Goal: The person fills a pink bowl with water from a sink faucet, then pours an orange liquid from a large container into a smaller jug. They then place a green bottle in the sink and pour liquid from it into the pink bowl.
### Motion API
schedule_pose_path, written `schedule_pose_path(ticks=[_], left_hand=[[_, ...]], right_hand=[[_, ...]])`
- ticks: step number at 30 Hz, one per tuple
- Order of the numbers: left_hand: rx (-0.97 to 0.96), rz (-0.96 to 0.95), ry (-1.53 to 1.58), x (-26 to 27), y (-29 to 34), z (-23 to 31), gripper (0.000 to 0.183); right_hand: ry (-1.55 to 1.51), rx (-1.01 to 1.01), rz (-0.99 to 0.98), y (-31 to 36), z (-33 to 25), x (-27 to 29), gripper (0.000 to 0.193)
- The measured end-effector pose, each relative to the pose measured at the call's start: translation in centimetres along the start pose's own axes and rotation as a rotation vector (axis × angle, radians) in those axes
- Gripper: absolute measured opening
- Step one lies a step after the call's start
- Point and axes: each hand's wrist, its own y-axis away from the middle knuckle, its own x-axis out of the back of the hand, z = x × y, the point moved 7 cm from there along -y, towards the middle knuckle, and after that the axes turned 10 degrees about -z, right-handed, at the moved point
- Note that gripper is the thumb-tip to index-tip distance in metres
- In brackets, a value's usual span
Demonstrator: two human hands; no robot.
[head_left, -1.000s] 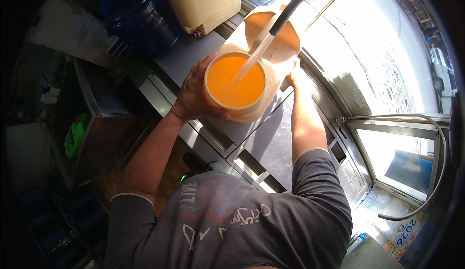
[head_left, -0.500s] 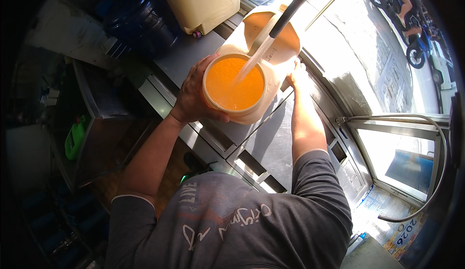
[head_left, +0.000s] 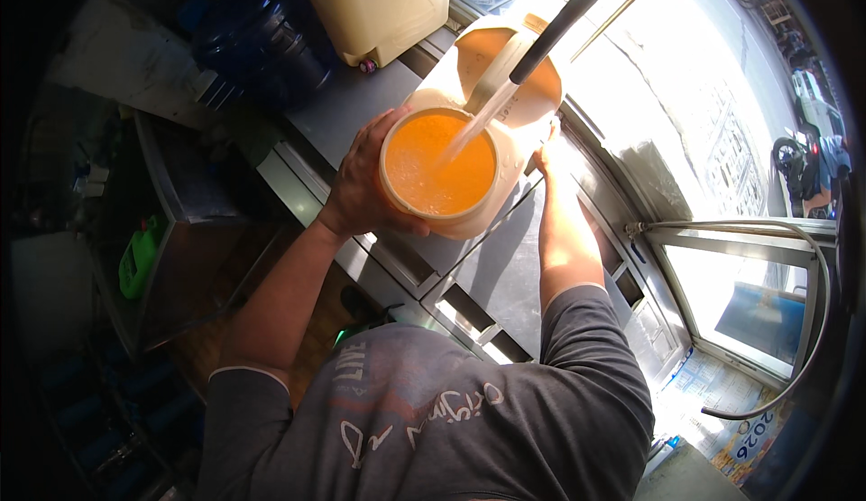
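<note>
A large pale plastic jug (head_left: 483,208) with a wide round mouth stands in front of me, its mouth turned up toward me. Orange liquid (head_left: 433,163) fills the view through the mouth, with bubbles on top. Clear water runs into it from a black hose (head_left: 568,23) coming in from the upper right. My left hand (head_left: 365,185) is closed round the left side of the mouth, thumb near the front. My right hand (head_left: 548,147) grips the jug's right side, its fingers partly hidden and washed out by sunlight. Behind the mouth are a moulded handle and a small cap (head_left: 535,23).
The jug is over a metal counter (head_left: 514,266) with rectangular openings. A cream container (head_left: 379,5) with a small tap stands behind, beside a dark blue water bottle (head_left: 262,55). A green jug (head_left: 138,259) is far left. At right, a thin hose (head_left: 825,294) curves past a window onto a street.
The jug and both hands have shifted slightly down and nearer to me. The stream keeps running, with more bubbles on the liquid. Outside, a passing motorbike has gone from its earlier place.
</note>
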Motion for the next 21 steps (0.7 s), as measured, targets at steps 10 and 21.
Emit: schedule_pose_path(ticks=[10, 21], left_hand=[[-0.018, 0.009, -0.076, 0.2, 0.1, 0.1, 0.137], [0.048, -0.117, 0.437, -0.1, -2.5, -2.6, 0.123]], right_hand=[[-0.091, 0.034, 0.142, -0.6, 2.0, -3.6, 0.075], [-0.122, -0.322, -0.446, -1.4, 3.9, -6.0, 0.085]])
